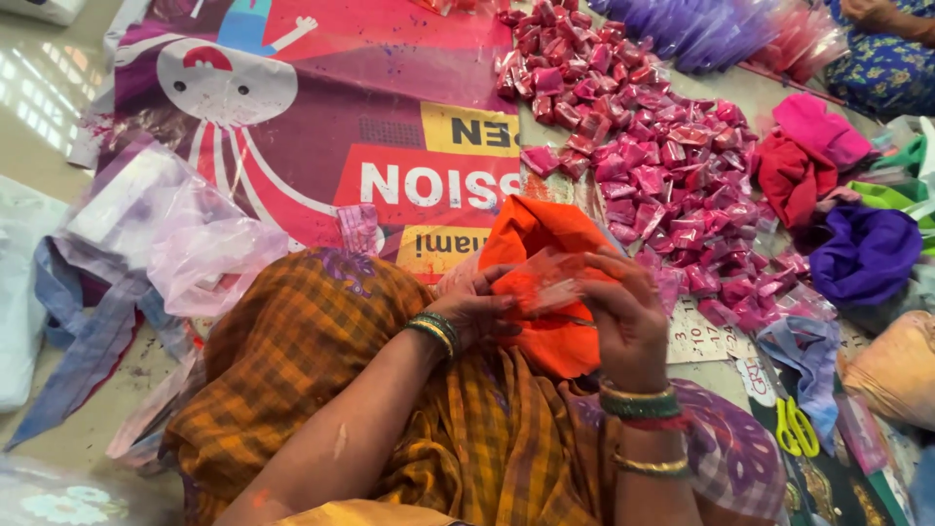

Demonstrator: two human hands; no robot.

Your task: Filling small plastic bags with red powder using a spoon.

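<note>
One clear packet (547, 282) held by two hands: left hand (474, 314), right hand (628, 314).

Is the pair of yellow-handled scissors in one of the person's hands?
No, the scissors lie on the floor, while both hands hold a small clear packet.

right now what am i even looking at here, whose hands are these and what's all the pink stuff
There is one picture, taken by a camera worn on a person's head, looking down at their own two bare hands. No machine is involved. The left hand and right hand together hold a small clear packet of orange powder above an orange cloth bag on their lap. Ahead lies a heap of small pink packets on a printed banner. To the right are yellow-handled scissors and a purple cloth bag. Another person's arm shows at top right.
</note>
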